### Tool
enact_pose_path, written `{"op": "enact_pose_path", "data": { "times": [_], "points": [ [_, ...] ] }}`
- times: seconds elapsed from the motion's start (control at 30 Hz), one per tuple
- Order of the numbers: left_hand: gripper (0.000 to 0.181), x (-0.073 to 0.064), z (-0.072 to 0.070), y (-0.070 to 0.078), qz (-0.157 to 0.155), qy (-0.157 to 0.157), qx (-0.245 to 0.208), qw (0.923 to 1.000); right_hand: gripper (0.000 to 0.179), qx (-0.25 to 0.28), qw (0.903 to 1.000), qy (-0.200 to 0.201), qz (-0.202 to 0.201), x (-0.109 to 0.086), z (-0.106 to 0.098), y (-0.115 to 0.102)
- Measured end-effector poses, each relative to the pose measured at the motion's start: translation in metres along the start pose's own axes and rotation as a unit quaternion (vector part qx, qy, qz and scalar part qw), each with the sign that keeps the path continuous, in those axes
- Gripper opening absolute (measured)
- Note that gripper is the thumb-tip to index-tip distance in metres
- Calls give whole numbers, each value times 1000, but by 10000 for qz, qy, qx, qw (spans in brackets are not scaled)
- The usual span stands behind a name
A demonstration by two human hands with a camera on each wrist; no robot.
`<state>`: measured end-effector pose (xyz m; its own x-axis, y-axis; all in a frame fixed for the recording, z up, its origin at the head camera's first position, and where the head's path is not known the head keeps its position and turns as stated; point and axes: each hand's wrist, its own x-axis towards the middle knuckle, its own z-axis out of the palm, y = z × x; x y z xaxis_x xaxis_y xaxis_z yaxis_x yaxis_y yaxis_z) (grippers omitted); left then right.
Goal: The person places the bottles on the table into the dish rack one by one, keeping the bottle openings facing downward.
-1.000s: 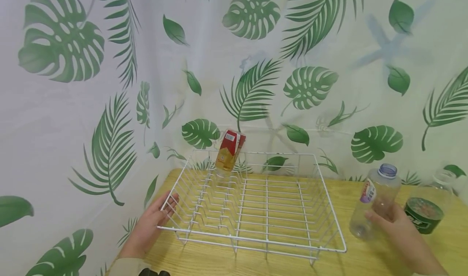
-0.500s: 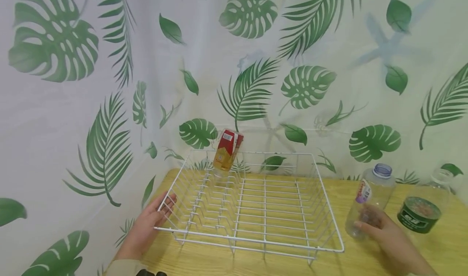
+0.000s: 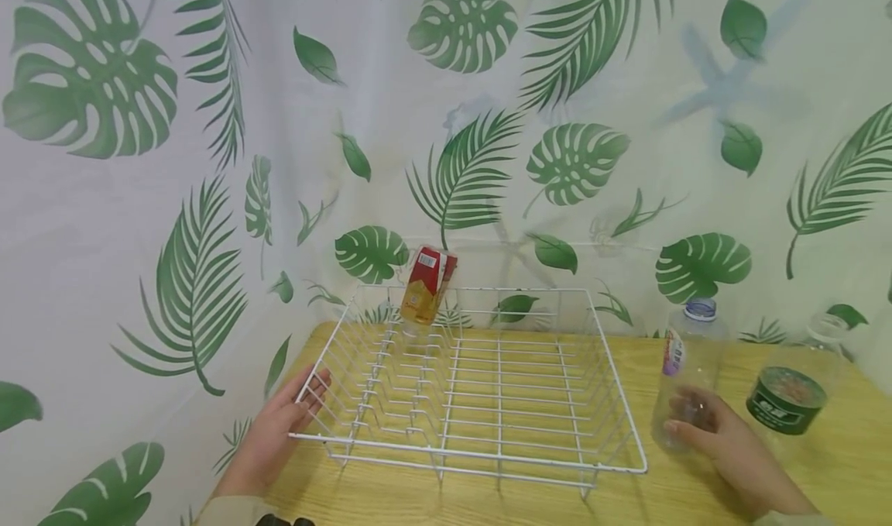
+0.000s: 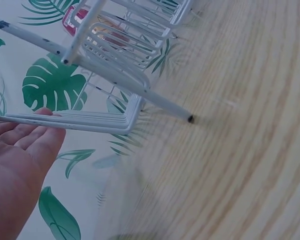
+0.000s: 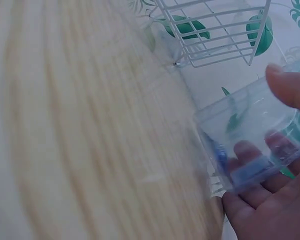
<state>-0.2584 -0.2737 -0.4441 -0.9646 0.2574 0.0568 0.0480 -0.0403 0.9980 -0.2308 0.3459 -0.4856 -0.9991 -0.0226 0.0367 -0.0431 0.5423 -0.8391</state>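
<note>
A clear plastic bottle (image 3: 686, 355) with a bluish neck and a small red, white and purple label stands upright right of the white wire dish rack (image 3: 502, 458). My right hand (image 3: 725, 441) holds its lower part, thumb in front and fingers behind, which show through the plastic in the right wrist view. At the rack's left side, my left hand (image 3: 279, 425) touches the rim. In the left wrist view its fingers (image 4: 37, 137) lie nearly straight under the wires, with the thumb tip at the rim. A red and yellow drink carton (image 3: 427, 282) leans tilted at the rack's back left.
A clear jar (image 3: 787, 398) with a green label stands behind and right of my right hand. The wooden table (image 3: 390, 503) ends against a leaf-patterned curtain (image 3: 557, 84) at the back and left. A small black object (image 3: 282, 520) shows at the bottom edge.
My right hand and the bottle have moved left, closer to the rack, and the bottle stands straighter. The whole view has shifted slightly; my left hand keeps its place at the rack.
</note>
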Motion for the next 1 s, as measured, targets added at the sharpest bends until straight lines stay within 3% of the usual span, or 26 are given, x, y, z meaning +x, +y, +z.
{"op": "enact_pose_path", "data": {
  "times": [0.23,0.43,0.7,0.83,1.0],
  "points": [
    [61,-1,-1,2,-130,138,293,9994,70,-303,9991,238,-166,0,-5,-8],
    [59,-2,-6,5,-224,382,1398,9892,69,-154,9995,161,-206,-3,-7,-22],
    [65,-5,-8,28,367,485,2455,9675,69,-481,9980,-1,-414,-15,-17,-54],
    [65,-6,7,44,812,401,2734,9576,66,-567,9967,28,-575,-21,-22,-69],
    [63,-7,36,62,1216,259,3326,9348,62,-368,9948,-68,-946,-28,-22,-88]
  ]
}}
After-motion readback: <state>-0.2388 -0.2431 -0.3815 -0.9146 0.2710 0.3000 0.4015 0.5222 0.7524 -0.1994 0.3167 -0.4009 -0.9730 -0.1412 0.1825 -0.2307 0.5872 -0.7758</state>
